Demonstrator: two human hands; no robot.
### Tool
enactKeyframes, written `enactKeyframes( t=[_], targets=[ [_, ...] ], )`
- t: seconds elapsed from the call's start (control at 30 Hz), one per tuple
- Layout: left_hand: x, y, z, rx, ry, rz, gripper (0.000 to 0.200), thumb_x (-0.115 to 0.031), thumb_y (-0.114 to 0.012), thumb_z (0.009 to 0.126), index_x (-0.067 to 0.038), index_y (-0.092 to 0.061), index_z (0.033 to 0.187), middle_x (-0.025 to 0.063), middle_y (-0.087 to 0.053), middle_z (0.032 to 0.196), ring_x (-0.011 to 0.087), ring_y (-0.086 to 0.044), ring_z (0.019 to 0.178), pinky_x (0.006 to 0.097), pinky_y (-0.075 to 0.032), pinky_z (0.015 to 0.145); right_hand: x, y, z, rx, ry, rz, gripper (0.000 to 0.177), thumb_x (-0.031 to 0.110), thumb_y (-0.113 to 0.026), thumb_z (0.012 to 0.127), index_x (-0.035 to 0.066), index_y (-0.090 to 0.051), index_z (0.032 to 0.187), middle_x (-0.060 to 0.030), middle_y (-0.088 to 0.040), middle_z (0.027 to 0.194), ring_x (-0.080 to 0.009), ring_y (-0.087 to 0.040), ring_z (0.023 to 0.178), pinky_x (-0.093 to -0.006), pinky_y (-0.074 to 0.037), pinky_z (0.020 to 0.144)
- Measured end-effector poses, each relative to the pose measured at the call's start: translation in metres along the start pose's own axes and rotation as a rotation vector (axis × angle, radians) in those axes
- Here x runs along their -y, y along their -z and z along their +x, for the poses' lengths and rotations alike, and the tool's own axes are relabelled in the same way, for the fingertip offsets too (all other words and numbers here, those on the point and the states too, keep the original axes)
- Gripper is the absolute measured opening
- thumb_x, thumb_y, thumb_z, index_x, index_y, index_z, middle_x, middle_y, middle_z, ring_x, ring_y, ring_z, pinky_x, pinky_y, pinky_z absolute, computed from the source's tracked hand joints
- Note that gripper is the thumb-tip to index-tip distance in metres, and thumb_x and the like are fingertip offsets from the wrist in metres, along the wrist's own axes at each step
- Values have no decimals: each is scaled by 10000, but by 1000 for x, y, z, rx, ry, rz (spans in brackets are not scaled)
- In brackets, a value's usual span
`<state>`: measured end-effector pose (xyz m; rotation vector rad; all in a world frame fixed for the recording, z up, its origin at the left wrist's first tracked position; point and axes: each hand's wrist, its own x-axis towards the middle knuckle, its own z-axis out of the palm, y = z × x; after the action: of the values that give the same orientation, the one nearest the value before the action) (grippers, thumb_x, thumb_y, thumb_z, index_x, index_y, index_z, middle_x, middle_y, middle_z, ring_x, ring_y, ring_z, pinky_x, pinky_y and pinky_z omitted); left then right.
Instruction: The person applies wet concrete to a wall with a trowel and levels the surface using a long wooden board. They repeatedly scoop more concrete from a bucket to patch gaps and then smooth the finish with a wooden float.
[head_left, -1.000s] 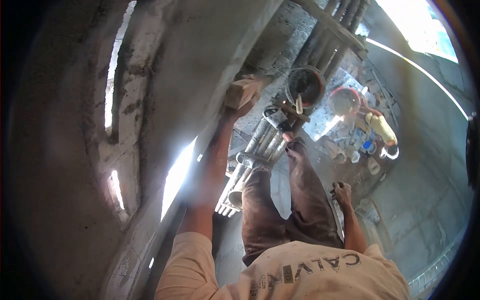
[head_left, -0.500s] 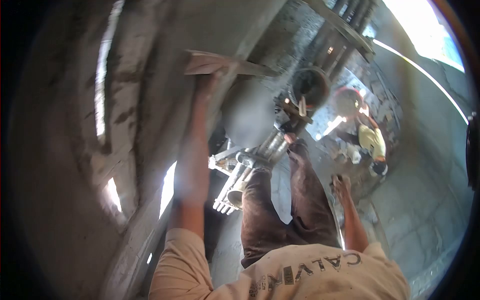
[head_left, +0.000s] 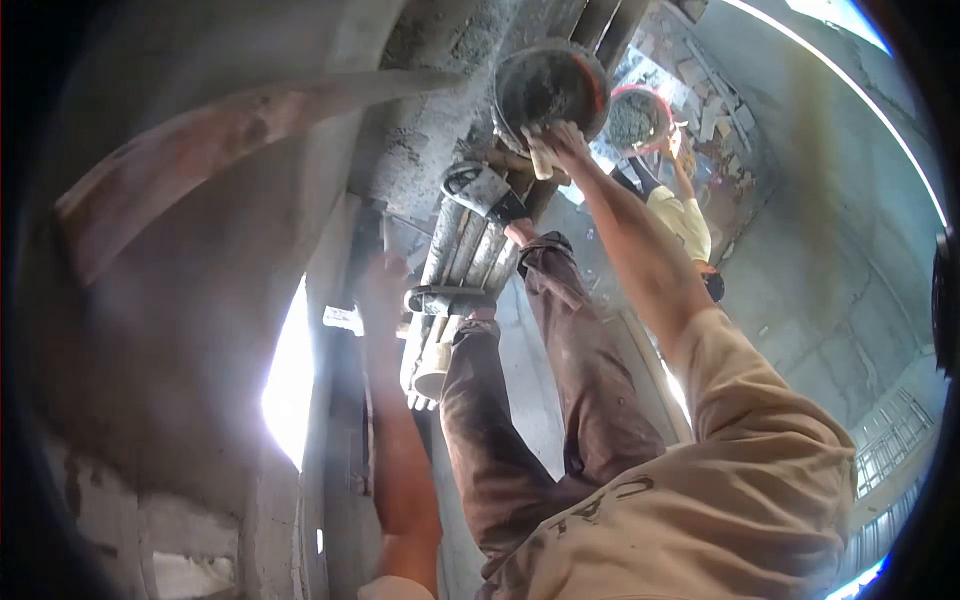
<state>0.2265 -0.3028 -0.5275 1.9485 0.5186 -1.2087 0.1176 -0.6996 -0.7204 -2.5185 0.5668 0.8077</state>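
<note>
My right hand [head_left: 562,147] is at the near rim of a dark bucket [head_left: 548,85] with grey residue inside. Its fingers close around a pale wooden handle [head_left: 541,163] that sticks out over the rim. The rest of that tool is hidden by my hand and the bucket. On the left, my left hand [head_left: 386,268] is raised beside the wall and smeared by motion, so I cannot tell what its fingers hold. Above and to its left, a long, blurred brown board-like piece [head_left: 200,145] stretches across the view, apart from the hand.
My sandalled feet [head_left: 485,190] stand on scaffold poles [head_left: 470,245]. A pale cup-like container [head_left: 433,372] sits beside the poles. Below, a person in a yellow shirt [head_left: 680,220] has a hand at a red-rimmed bucket [head_left: 640,118] of grey mix. Rubble [head_left: 715,95] lies beyond.
My right hand has risen from beside my leg to the bucket and its wooden handle. My left hand has come down from the board-like piece. The view has shifted, and the person's bucket appears higher.
</note>
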Motion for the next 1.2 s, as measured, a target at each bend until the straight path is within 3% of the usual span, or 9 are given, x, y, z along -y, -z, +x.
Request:
enactKeyframes(
  t=[0.13,0.3,0.53,0.63,0.7,0.83,0.9,1.03,1.2],
  targets=[
    [93,-70,-23,170,221,-343,435,-208,-750,940,-7,-590,1290,60,-707,1062,97,-642,818,228,-495,701,-13,-28,12,23,274,50,290,319,-603,965,144,-714,1168,-138,-756,1033,-342,-712,1039,-461,-570,828],
    [62,-105,-11,183,257,-286,353,-213,-710,958,18,-654,1219,44,-713,973,95,-674,855,222,-497,683,85,145,-96,-220,-446,693,309,309,-596,1016,8,-666,1014,-221,-724,877,-385,-737,864,-553,-537,734],
    [19,-145,62,173,30,-63,333,-224,-616,939,2,-697,1169,132,-747,997,154,-683,848,272,-509,733,9,54,-101,-110,-271,384,329,317,-559,1026,1,-510,1105,-292,-676,806,-495,-681,744,-569,-504,653],
    [-32,-158,59,212,-6,-319,316,-208,-620,974,49,-685,1146,64,-717,967,149,-653,847,321,-514,793,-66,-3,-115,85,-19,487,284,310,-599,996,48,-555,1095,-138,-672,756,-354,-701,688,-479,-511,565],
    [-51,-158,76,158,-143,-224,331,-203,-630,984,77,-669,1157,83,-723,994,172,-663,888,320,-514,827,-31,26,-111,48,-227,204,283,356,-596,1003,75,-586,1038,-24,-663,791,-232,-708,702,-353,-512,515],
    [-66,-189,103,192,-260,-62,487,-227,-711,953,90,-584,1300,188,-726,1112,254,-666,1115,351,-485,987,17,102,-140,86,-327,616,293,308,-561,1035,16,-586,1026,-90,-703,852,-219,-722,792,-344,-535,567],
    [-60,-213,121,208,-225,-175,622,-265,-770,913,90,-527,1362,203,-724,1141,256,-664,1152,362,-474,1022,-34,18,-160,-14,-48,548,287,280,-564,1044,8,-606,1123,-87,-701,875,-176,-709,817,-297,-515,589],
    [-59,-261,202,229,-219,-54,659,-364,-822,840,84,-611,1274,223,-729,1123,304,-700,1085,399,-504,989,-4,9,-186,-33,-744,1469,270,321,-597,1057,60,-622,1120,58,-544,687,-74,-495,500,-270,-380,400],
    [-31,-300,241,121,-140,92,534,-308,-736,799,100,-694,1142,300,-717,1122,405,-689,1110,474,-514,972,21,45,-213,20,-819,1653,145,177,-612,1028,56,-617,1107,-3,-621,898,-103,-608,776,-262,-482,637]
  ],
)
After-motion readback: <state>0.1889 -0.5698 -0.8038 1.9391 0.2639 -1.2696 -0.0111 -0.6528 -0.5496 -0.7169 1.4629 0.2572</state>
